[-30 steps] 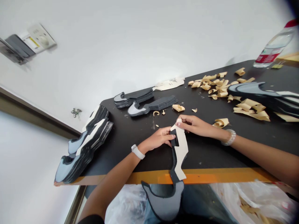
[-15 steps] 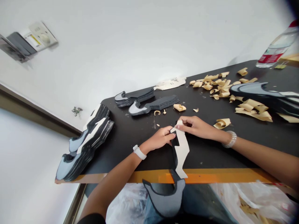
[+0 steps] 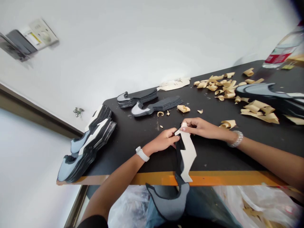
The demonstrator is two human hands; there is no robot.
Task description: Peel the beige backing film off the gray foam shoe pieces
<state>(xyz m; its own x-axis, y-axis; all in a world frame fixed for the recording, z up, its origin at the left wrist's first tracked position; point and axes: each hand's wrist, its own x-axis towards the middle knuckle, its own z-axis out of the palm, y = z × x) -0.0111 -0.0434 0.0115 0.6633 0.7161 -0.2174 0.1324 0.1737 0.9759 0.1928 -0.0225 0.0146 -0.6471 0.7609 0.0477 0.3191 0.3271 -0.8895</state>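
A long shoe-upper piece [image 3: 188,155], black with a cream backing and a grey end, lies over the near edge of the black table [image 3: 237,158] and hangs down off it. My left hand [image 3: 163,141] pinches the piece's top end from the left. My right hand [image 3: 199,128] pinches the same end from the right, fingers closed on the cream backing. A white band is on my left wrist, a beaded bracelet on my right.
Stacks of black and grey cut pieces [image 3: 87,147] sit at the table's left end, two more stacks [image 3: 152,106] behind my hands, another stack [image 3: 270,95] at right. Curled tan paper strips [image 3: 228,87] litter the far right. A plastic bottle [image 3: 282,49] stands at the back corner.
The cream backing has shifted a little to the right, away from the black piece, and both hands stay pinched on its top end. The view moved slightly.
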